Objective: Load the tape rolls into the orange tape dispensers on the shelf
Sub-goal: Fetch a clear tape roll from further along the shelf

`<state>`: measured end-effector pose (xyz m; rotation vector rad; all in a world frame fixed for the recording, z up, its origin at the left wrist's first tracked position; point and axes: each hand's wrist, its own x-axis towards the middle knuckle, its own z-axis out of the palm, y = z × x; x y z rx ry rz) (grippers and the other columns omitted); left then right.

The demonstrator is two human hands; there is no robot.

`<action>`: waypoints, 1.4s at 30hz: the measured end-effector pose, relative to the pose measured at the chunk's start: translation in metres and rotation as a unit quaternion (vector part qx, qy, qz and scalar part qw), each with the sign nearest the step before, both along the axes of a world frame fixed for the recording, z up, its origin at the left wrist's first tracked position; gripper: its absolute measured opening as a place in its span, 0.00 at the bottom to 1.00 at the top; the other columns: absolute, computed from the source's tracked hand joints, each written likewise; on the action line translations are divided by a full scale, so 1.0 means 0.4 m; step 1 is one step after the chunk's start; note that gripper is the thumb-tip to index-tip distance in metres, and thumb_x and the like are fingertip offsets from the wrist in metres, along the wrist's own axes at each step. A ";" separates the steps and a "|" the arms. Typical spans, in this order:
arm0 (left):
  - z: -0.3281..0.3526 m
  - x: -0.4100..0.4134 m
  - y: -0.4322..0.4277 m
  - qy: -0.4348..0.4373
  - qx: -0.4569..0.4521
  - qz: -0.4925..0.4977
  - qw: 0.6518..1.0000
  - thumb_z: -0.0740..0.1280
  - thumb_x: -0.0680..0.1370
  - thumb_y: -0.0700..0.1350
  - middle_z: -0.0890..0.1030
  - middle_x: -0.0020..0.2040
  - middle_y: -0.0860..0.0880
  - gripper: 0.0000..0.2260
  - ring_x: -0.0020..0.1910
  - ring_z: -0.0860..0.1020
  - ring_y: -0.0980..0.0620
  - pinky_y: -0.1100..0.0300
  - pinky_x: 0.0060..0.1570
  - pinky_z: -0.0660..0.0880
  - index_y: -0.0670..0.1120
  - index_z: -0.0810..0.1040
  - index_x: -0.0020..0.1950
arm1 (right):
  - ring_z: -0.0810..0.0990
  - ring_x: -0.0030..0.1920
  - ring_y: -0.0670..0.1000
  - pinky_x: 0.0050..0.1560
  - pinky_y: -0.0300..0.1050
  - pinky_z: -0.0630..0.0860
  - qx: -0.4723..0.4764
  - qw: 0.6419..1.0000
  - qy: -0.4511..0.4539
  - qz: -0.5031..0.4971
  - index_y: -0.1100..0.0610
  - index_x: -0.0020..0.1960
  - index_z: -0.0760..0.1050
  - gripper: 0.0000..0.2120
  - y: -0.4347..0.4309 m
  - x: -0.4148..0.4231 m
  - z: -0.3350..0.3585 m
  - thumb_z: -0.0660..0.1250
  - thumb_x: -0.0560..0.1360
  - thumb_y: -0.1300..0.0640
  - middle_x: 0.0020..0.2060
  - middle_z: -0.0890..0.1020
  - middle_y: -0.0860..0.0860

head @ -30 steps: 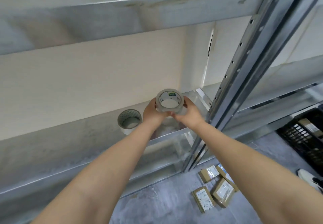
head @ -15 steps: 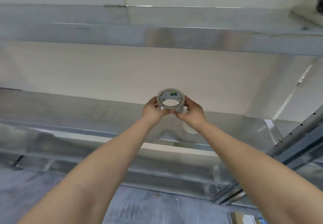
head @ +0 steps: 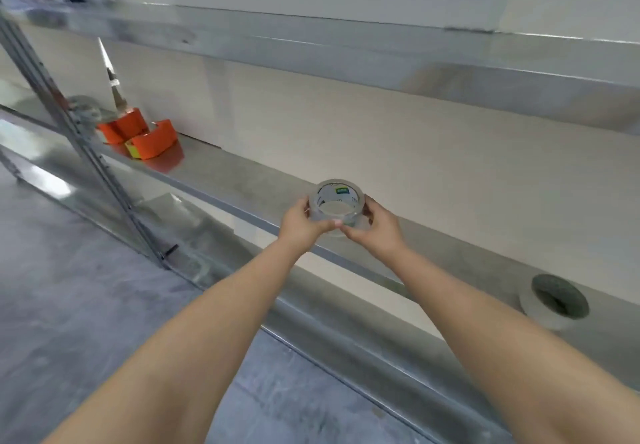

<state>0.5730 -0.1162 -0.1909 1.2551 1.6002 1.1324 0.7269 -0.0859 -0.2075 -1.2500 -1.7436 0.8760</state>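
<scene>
Both hands hold one clear tape roll (head: 337, 205) in front of the metal shelf (head: 249, 183), its open core facing me. My left hand (head: 300, 222) grips its left side and my right hand (head: 375, 227) its right side. Two orange tape dispensers (head: 152, 141) stand far to the left on the same shelf, one (head: 123, 125) behind the other. A second, whitish tape roll (head: 556, 299) lies on the shelf at the right.
A slanted metal upright (head: 86, 152) of the rack crosses the left side, just in front of the dispensers. Another shelf (head: 381, 62) runs overhead and a lower one (head: 207, 235) sits below. Grey concrete floor (head: 69, 305) fills the lower left.
The view has swung left along the shelf, bringing the orange dispensers into sight. Both hands still hold the clear roll; the second roll now lies at the right.
</scene>
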 end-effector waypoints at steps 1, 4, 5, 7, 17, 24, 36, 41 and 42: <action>-0.001 -0.041 0.003 0.005 -0.002 0.004 1.000 0.77 0.65 0.44 0.80 0.59 0.46 0.27 0.60 0.76 0.47 0.49 0.63 0.73 0.44 0.74 0.62 | 0.78 0.52 0.47 0.54 0.40 0.73 -0.004 1.000 0.004 0.002 0.49 0.57 0.74 0.24 0.005 -0.042 -0.001 0.76 0.63 0.52 0.49 0.80 0.45; -0.002 -0.160 0.020 0.015 0.001 0.014 1.000 0.78 0.64 0.45 0.80 0.57 0.47 0.26 0.60 0.76 0.48 0.50 0.63 0.73 0.45 0.75 0.60 | 0.77 0.52 0.46 0.56 0.42 0.74 -0.016 1.000 0.021 0.006 0.49 0.57 0.74 0.24 0.025 -0.163 -0.011 0.76 0.63 0.54 0.48 0.80 0.44; -0.003 -0.197 0.026 0.017 0.003 0.018 1.000 0.78 0.64 0.46 0.80 0.57 0.48 0.25 0.59 0.76 0.48 0.51 0.62 0.73 0.46 0.75 0.59 | 0.77 0.52 0.46 0.56 0.41 0.74 -0.018 0.999 0.026 0.009 0.48 0.57 0.74 0.24 0.033 -0.199 -0.012 0.76 0.63 0.54 0.48 0.80 0.44; -0.005 -0.270 0.034 0.014 0.007 0.024 1.000 0.78 0.64 0.46 0.80 0.54 0.50 0.24 0.58 0.76 0.49 0.55 0.59 0.73 0.48 0.75 0.57 | 0.77 0.52 0.46 0.56 0.40 0.73 -0.023 0.999 0.031 0.017 0.49 0.57 0.74 0.25 0.046 -0.271 -0.011 0.77 0.62 0.54 0.49 0.80 0.45; 0.021 -0.592 0.062 0.025 0.026 0.047 0.998 0.78 0.64 0.44 0.79 0.59 0.48 0.29 0.61 0.76 0.49 0.53 0.64 0.72 0.47 0.74 0.63 | 0.78 0.56 0.50 0.61 0.47 0.74 -0.027 0.999 0.016 0.029 0.55 0.58 0.74 0.25 0.094 -0.602 0.009 0.76 0.63 0.54 0.54 0.81 0.52; 0.018 -0.759 0.117 0.028 0.032 0.075 0.996 0.78 0.65 0.44 0.79 0.59 0.49 0.29 0.56 0.75 0.52 0.62 0.56 0.69 0.46 0.73 0.64 | 0.78 0.55 0.49 0.57 0.40 0.72 -0.016 0.998 0.016 0.053 0.53 0.61 0.73 0.29 0.168 -0.780 0.007 0.76 0.63 0.52 0.53 0.82 0.51; -0.027 -0.998 0.372 0.036 0.028 0.077 0.996 0.78 0.64 0.44 0.79 0.60 0.49 0.29 0.62 0.75 0.48 0.54 0.66 0.70 0.47 0.73 0.63 | 0.77 0.49 0.45 0.48 0.30 0.69 -0.001 0.998 -0.001 0.061 0.50 0.56 0.74 0.24 0.418 -1.015 -0.025 0.76 0.63 0.53 0.47 0.79 0.45; -0.044 -1.083 0.475 0.033 0.020 0.075 0.996 0.79 0.63 0.43 0.79 0.62 0.45 0.32 0.62 0.76 0.47 0.48 0.66 0.70 0.43 0.73 0.65 | 0.76 0.51 0.44 0.52 0.37 0.71 0.002 0.997 -0.049 0.065 0.49 0.59 0.73 0.25 0.511 -1.086 -0.028 0.75 0.63 0.50 0.51 0.79 0.45; -0.051 -1.098 0.491 0.036 0.014 0.072 0.997 0.79 0.63 0.44 0.78 0.62 0.45 0.32 0.62 0.75 0.47 0.48 0.67 0.70 0.43 0.73 0.65 | 0.75 0.50 0.43 0.51 0.36 0.70 0.001 0.997 -0.053 0.060 0.49 0.58 0.73 0.25 0.523 -1.100 -0.031 0.75 0.63 0.51 0.50 0.79 0.44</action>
